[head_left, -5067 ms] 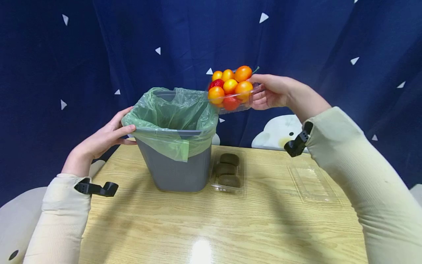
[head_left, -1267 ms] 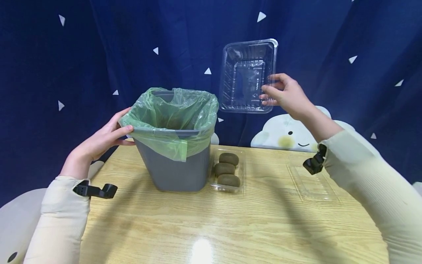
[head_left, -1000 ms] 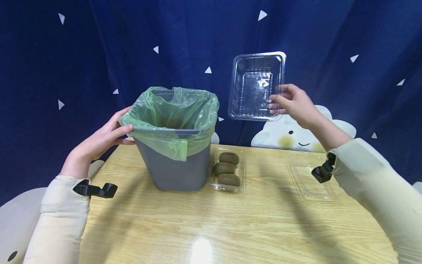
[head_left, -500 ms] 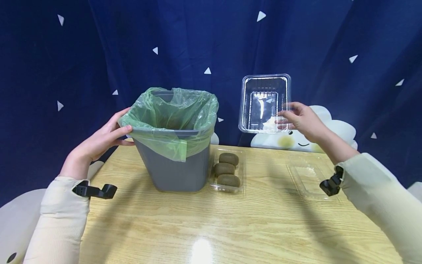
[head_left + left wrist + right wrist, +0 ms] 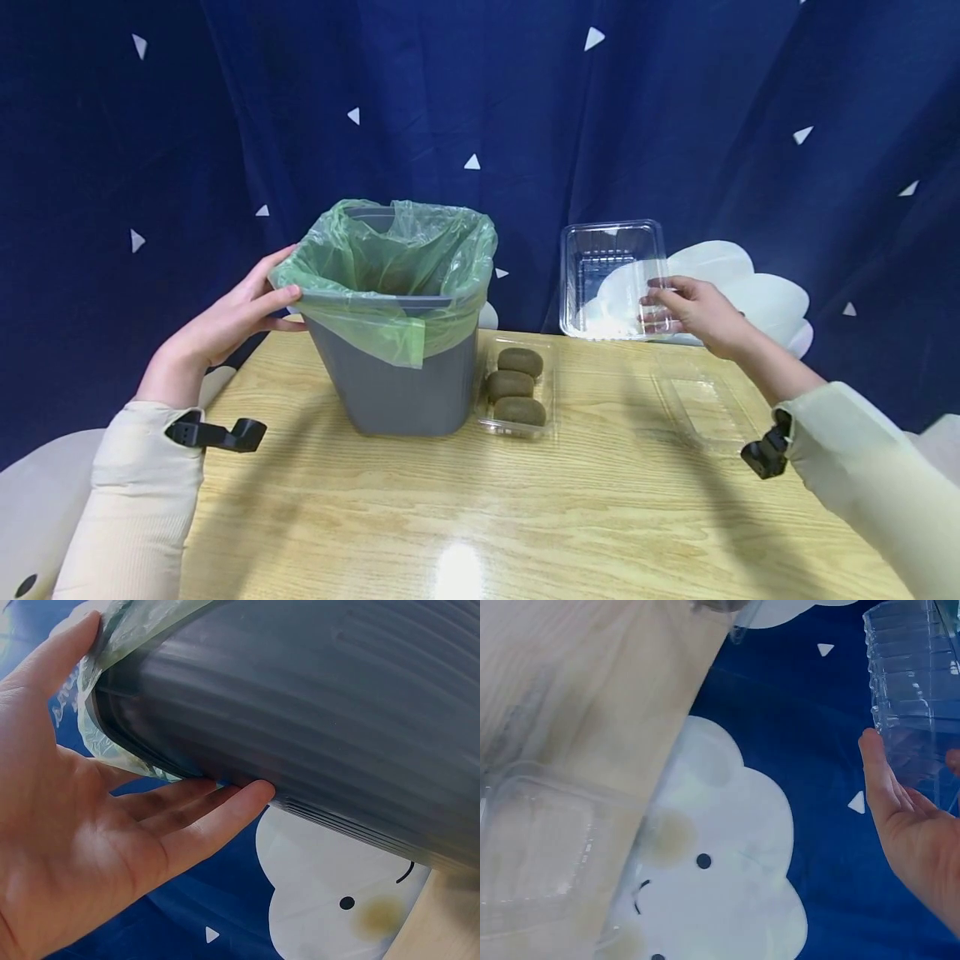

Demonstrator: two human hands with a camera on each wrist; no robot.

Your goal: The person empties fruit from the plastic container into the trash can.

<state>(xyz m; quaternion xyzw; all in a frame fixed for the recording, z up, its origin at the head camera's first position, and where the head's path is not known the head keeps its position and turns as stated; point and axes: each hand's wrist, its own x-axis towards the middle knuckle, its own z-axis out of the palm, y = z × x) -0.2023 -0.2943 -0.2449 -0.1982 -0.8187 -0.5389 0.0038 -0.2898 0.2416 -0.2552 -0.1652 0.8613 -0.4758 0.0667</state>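
Note:
At the left, a grey trash bin (image 5: pixel 397 383) stands with a green plastic bag (image 5: pixel 360 325) folded over its rim. My left hand (image 5: pixel 236 312) holds the bin's left end, thumb at the rim; in the left wrist view the fingers (image 5: pixel 217 817) lie along its ribbed side. My right hand (image 5: pixel 693 308) grips the right side of a clear plastic container (image 5: pixel 592 283), tipped with its inside facing me and nothing in it, above the table's back edge. The right wrist view cuts this container off at its right border. The bottom of the bin's inside is hidden.
A clear tray (image 5: pixel 551 387) with three kiwis (image 5: pixel 517 410) sits right beside the bin. Another clear plastic container piece (image 5: pixel 708 408) lies at the table's right. Behind the wooden table (image 5: pixel 375 517) hangs a dark blue curtain (image 5: pixel 420 83) with cloud shapes.
About five seconds ago the right-hand container held small orange fruits and strawberries beside the bin; since then it has emptied. Lately it moved down and right. The left hand and bin stay put.

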